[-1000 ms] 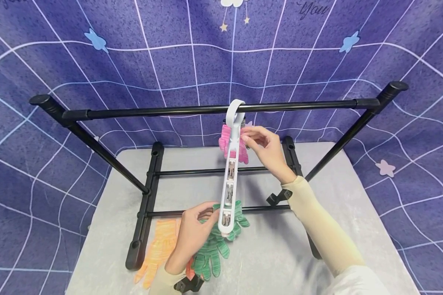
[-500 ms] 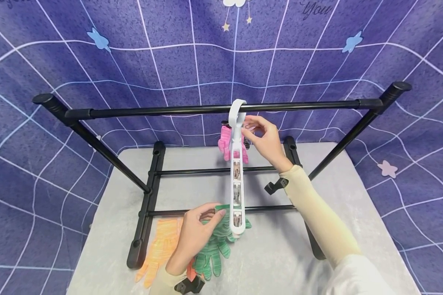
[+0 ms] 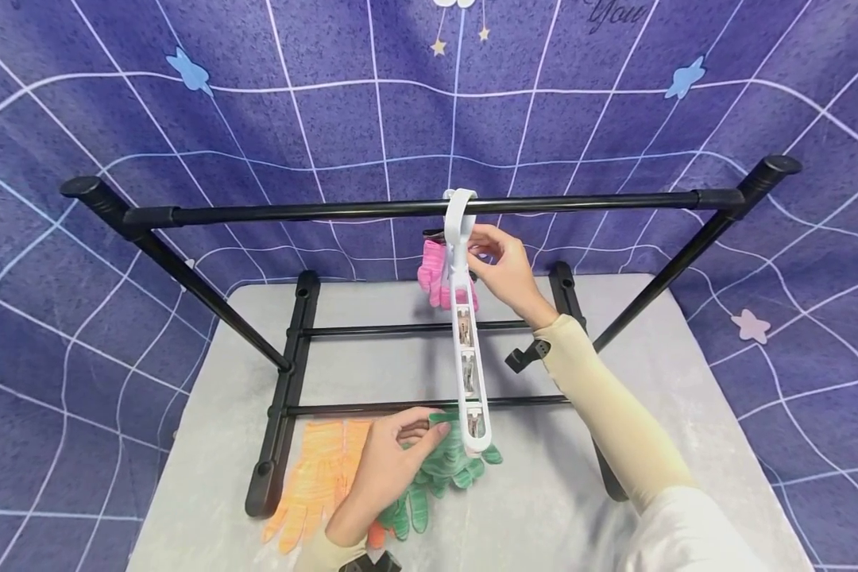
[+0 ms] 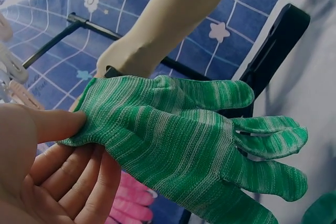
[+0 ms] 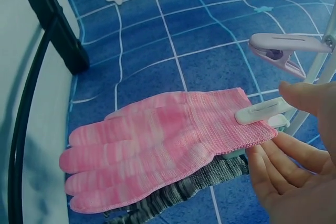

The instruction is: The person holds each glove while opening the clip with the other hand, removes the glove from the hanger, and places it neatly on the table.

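Observation:
My left hand (image 3: 392,457) pinches the cuff of a green striped glove (image 4: 163,124) between thumb and fingers, below the near end of a white clip hanger (image 3: 469,373). The glove's fingers spread to the right in the left wrist view. At the hanger's far end, a pink glove (image 5: 152,148) hangs from a white clip (image 5: 262,111). My right hand (image 3: 504,266) is beside that clip, thumb above it and relaxed fingers by the cuff's lower edge. A dark grey glove (image 5: 184,192) shows behind the pink one. Another clip (image 5: 283,48) hangs free above.
The hanger hooks over the black rack's top bar (image 3: 314,211). Orange gloves (image 3: 314,469) lie on the grey table (image 3: 200,477) at left, near more green glove fingers (image 3: 407,512). Lower crossbars (image 3: 379,408) span the rack's feet. A blue patterned curtain (image 3: 257,127) surrounds the rack.
The hanger's near end has swung right, and the pink glove has shifted slightly left. My right hand has moved up toward the hook. My left hand has moved slightly right with the green glove.

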Demonstrator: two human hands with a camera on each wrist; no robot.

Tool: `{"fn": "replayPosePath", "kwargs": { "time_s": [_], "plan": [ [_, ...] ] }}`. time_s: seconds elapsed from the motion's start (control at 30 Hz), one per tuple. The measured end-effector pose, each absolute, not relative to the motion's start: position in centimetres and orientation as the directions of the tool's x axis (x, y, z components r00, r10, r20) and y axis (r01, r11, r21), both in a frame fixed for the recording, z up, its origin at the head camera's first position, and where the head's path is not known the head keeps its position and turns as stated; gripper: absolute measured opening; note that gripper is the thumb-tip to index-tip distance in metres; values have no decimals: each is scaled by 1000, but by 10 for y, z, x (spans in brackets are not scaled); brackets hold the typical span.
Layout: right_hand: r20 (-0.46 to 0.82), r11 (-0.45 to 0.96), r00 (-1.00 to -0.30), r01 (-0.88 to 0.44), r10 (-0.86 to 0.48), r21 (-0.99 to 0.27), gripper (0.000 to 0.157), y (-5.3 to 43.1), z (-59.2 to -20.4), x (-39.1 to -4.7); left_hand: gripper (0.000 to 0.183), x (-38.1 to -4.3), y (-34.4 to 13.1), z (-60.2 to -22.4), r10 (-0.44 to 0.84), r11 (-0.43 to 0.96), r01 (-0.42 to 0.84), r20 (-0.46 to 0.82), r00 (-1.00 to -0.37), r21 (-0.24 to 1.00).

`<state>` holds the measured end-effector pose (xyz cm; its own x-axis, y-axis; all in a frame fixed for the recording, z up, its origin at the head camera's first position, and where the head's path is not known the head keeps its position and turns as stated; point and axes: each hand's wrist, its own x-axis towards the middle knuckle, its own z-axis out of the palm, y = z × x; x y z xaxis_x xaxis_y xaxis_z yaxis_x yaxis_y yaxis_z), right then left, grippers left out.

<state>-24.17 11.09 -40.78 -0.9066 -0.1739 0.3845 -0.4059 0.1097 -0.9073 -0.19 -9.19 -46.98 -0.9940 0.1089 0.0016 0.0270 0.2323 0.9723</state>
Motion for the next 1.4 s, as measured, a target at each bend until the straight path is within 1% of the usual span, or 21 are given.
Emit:
{"fn": "replayPosePath", "kwargs": {
  "time_s": [0.2,0.37,0.5,0.73,0.93,1.17,1.4],
  "plan": [
    [370,117,-910,-394,-184,-911,38,109,-406,-242,18,6,-89,-474,172,176,-21,-51,-984,984],
    [369,107,-910,-393,-191,-913,37,108,-407,-246,17,10,-87,-480,213,131,-39,-66,-975,991],
    [367,110,-911,-390,-187,-914,35,106,-406,-248,13,11,-86,-484,211,130,-52,-79,-974,990],
    [329,104,-920,-356,-212,-929,33,103,-405,-250,14,12,-87,-489,198,138,-72,-99,-975,988],
    [325,63,-920,-346,-221,-936,31,100,-407,-253,14,12,-88,-493,195,129,-69,-94,-976,989],
    [310,0,-924,-318,-224,-948,34,96,-409,-255,17,12,-88,-494,201,133,-74,-100,-974,988],
    [313,5,-922,-323,-225,-946,32,95,-411,-256,21,13,-90,-492,197,156,-101,-131,-972,983]
  ]
}}
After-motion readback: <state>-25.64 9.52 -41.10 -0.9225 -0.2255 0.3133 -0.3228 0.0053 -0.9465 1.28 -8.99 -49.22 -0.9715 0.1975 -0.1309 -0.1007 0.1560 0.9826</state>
